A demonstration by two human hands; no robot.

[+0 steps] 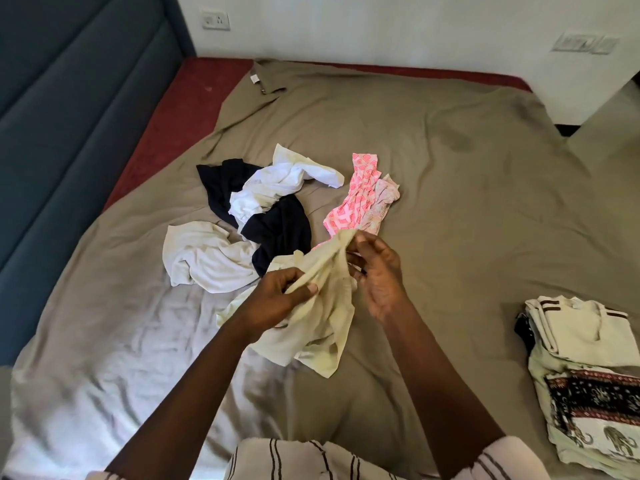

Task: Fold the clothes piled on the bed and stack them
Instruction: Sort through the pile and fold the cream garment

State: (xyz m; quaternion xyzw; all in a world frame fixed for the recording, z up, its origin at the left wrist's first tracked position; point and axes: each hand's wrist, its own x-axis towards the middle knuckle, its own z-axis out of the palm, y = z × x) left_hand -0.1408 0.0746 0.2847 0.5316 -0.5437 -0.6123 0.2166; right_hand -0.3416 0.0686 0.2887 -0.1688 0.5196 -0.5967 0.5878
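Both forearms come in from the bottom edge and converge over mid-bed. Left hand (275,301) sits lower, fingers curled, thumb clamped on a bunched fold of the cream garment (322,330). Right hand (377,273) is higher and further out, palm turned leftward, thumb and fingertips pinching the same garment's top edge, other fingers loosely bent. Garment is crumpled, not spread. The gripped edge runs diagonally, low at left hand and high at right hand, so the long axis goes near-left to far-right. The rest drapes down toward the person, with the bottom hem on or just above the olive sheet (450,202); can't tell which. It's over the centre of the bed (162,133), on the near side of the unfolded pile. In that pile, just beyond the hands: black garment (280,230), white garment (277,181) lying across it, second white garment (204,258) to the left, pink patterned piece (356,199) to the right, all loose. Folded stack (581,341) sits well apart at the right edge.
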